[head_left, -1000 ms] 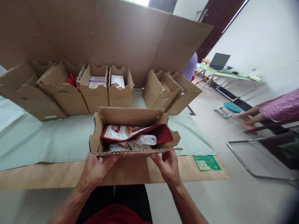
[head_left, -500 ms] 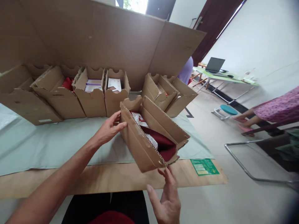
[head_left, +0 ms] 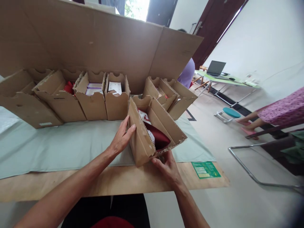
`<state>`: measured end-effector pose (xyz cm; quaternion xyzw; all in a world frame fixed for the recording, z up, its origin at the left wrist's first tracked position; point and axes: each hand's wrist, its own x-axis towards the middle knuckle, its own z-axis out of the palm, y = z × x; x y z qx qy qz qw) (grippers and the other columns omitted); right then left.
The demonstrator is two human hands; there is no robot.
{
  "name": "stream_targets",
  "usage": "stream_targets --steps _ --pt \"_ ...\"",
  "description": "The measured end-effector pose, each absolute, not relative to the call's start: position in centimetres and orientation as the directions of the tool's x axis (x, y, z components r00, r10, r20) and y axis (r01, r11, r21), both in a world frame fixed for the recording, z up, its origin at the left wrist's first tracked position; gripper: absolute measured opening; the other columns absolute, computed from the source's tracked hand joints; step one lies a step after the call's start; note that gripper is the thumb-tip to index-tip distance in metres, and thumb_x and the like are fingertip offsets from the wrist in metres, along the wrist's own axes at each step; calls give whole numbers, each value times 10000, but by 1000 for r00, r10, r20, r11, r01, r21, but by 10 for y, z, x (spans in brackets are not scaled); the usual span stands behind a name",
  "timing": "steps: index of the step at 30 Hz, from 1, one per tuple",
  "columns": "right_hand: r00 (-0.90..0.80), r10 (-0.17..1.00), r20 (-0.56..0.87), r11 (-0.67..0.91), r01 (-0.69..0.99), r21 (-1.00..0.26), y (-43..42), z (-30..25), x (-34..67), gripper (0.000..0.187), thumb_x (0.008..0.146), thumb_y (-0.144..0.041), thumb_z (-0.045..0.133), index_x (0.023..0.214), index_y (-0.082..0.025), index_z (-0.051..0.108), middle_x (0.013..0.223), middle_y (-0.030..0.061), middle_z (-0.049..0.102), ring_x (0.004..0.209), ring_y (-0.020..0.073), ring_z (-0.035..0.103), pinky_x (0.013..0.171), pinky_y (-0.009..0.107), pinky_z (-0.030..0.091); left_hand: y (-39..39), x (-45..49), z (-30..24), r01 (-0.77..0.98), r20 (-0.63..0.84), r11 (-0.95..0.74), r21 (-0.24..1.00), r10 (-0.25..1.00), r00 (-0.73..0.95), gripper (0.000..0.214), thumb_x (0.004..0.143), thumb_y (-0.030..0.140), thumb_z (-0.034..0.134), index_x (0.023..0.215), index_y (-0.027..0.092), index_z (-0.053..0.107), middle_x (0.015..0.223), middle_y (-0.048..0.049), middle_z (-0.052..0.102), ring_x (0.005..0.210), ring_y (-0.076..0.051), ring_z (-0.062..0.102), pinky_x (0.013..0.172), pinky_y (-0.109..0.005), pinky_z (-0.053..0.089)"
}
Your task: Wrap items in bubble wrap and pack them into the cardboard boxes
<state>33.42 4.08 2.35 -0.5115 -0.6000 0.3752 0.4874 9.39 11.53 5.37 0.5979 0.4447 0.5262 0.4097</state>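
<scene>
An open-topped cardboard box (head_left: 144, 139) stands at an angle near the table's front edge, its right side raised toward me. Inside it are a dark red folded piece (head_left: 159, 136), clear plastic and a red-and-white packet (head_left: 143, 116). My left hand (head_left: 122, 136) presses on the box's left side, thumb against the cardboard and fingers reaching round the far corner. Around the lower near end is my right hand (head_left: 167, 166), its thumb at the left and its other fingers partly hidden under the cardboard.
Several similar cardboard boxes (head_left: 93, 106) line the back of the green cloth (head_left: 104, 136), before a tall cardboard panel (head_left: 114, 44). A green printed sheet (head_left: 206, 170) lies at the wooden table's right end. Beyond are a laptop table (head_left: 225, 79), a stool (head_left: 231, 112) and two people.
My right hand has moved up and closed onto the box's near end. The box has turned and shifted slightly right and back, my left hand staying on its side.
</scene>
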Motion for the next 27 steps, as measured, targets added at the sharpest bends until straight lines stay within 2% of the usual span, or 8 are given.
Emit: stream_targets --steps 4,11,18,22,27 --pt "-35 978 205 207 222 -953 66 26 336 607 782 -571 828 1249 -246 616 1256 99 719 1186 309 657 1029 487 536 122 113 54 65 253 -252 965 967 -4 756 1001 637 474 1623 235 321 1728 -119 294 1602 -281 252 1326 -505 174" --pt "-80 967 240 253 263 -931 87 27 340 568 777 -573 833 1214 -256 654 1288 89 714 1237 315 630 1062 474 508 117 118 53 60 246 -243 968 968 -50 729 1019 654 406 1628 265 308 1740 -87 273 1616 -268 217 1335 -490 141" --pt "-78 971 227 239 214 -947 110 26 334 625 792 -591 812 1277 -246 622 1277 101 725 1185 302 661 1015 468 538 139 123 64 105 257 -253 962 966 -20 797 1015 687 370 1646 211 272 1749 -112 243 1627 -284 178 1333 -494 112" --pt "-50 972 232 237 237 -942 117 24 336 611 788 -567 819 1275 -256 620 1291 95 723 1208 303 654 1037 481 529 142 128 65 128 319 -317 940 948 0 751 1021 675 365 1642 259 293 1753 -82 241 1630 -282 169 1334 -490 109" --pt "43 961 274 255 252 -933 113 17 329 541 802 -553 812 1207 -241 635 1172 92 753 1096 297 691 968 470 565 142 126 62 177 396 -406 897 914 90 745 1019 660 392 1641 260 309 1748 -86 253 1633 -284 150 1335 -501 95"
